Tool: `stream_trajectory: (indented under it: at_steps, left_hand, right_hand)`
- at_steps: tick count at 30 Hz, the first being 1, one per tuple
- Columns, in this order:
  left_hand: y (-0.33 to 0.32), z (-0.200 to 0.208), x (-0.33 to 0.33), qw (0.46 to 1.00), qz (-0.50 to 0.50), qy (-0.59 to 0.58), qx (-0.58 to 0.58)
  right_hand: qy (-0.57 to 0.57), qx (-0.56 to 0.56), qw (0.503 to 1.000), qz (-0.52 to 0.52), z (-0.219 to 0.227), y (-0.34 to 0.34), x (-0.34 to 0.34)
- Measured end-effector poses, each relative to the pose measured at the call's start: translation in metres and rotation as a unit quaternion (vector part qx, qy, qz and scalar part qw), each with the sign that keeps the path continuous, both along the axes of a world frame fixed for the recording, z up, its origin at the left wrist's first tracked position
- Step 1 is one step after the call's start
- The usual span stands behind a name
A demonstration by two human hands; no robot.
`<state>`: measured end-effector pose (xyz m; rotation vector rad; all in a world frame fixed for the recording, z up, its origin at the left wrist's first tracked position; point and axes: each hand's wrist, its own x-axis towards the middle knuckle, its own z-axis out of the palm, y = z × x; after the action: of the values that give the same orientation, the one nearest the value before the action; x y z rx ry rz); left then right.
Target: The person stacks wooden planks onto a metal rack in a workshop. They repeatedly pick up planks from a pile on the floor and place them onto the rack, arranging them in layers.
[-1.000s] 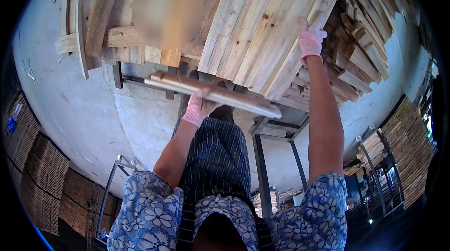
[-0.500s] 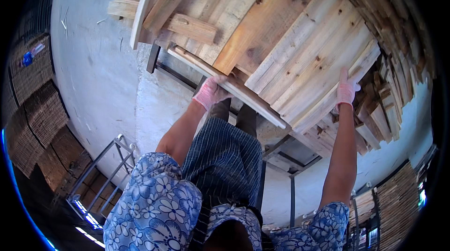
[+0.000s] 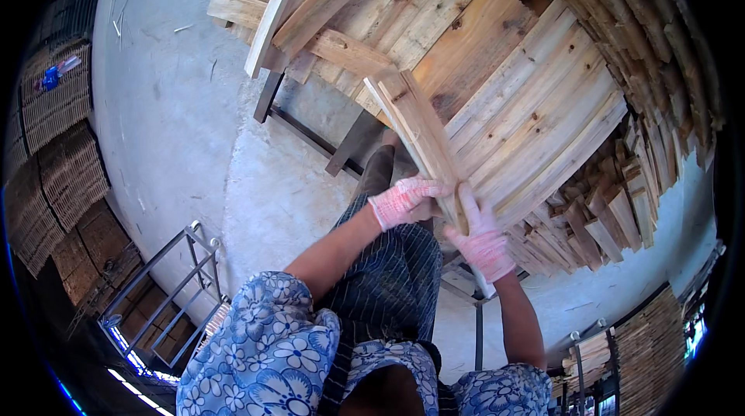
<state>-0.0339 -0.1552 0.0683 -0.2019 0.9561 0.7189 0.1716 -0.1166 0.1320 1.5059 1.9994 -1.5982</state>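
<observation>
The head view showed a slanting bundle of narrow, pale brown wooden boards [image 3: 423,129] held between the person's two hands, its far end lying across the near edge of a broad surface of light wooden planks [image 3: 473,39]; whether that end touched the planks could not be told.

The left hand [image 3: 405,202], in a pink-and-white knitted glove, had its fingers pinching the bundle's left edge. The right hand [image 3: 483,236], gloved alike, was at the near part, thumb and fingers spread about the boards; how firmly they pressed could not be told.

At the far end the boards looked slightly fanned, a pale strip showing along the left side. To handle them well, it seemed wise to square the edges, press the boards together from both sides, and keep the fingers out of the gaps between them. A steady grip nearer the middle would probably have balanced the length better. To the right lay a heap of short wooden offcuts [image 3: 605,214], best kept clear of the bundle.
</observation>
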Motion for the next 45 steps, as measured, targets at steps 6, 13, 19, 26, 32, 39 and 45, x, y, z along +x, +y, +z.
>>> stream_trajectory:
  at_steps: [6, 13, 19, 26, 32, 39, 45]
  left_hand:
    - [0.052, 0.009, -0.180, 0.612, -0.293, 0.685, 0.265]
    - [0.188, 0.021, -0.333, 0.419, -0.420, 0.796, 0.121]
    - [0.213, -0.004, -0.356, 0.501, -0.386, 0.766, 0.119]
    - [0.222, -0.007, -0.385, 0.550, -0.346, 0.755, 0.088]
    - [0.239, 0.039, -0.398, 0.574, -0.320, 0.745, 0.116]
    - [0.233, 0.066, -0.374, 0.504, -0.275, 0.799, 0.176]
    - [0.223, -0.008, -0.307, 0.455, -0.321, 0.794, 0.245]
  right_hand:
    - [-0.162, 0.310, 0.926, 0.141, -0.088, 0.019, 0.031]
    - [-0.191, 0.255, 0.933, 0.164, -0.094, 0.017, 0.046]
    - [-0.200, 0.280, 0.924, 0.169, -0.096, 0.031, 0.020]
    - [-0.093, 0.298, 0.937, 0.159, -0.029, 0.092, -0.094]
    - [-0.051, 0.395, 0.906, 0.140, -0.098, 0.143, -0.259]
    - [-0.118, 0.407, 0.890, 0.168, -0.129, 0.130, -0.283]
    - [-0.095, 0.357, 0.910, 0.190, -0.108, 0.133, -0.283]
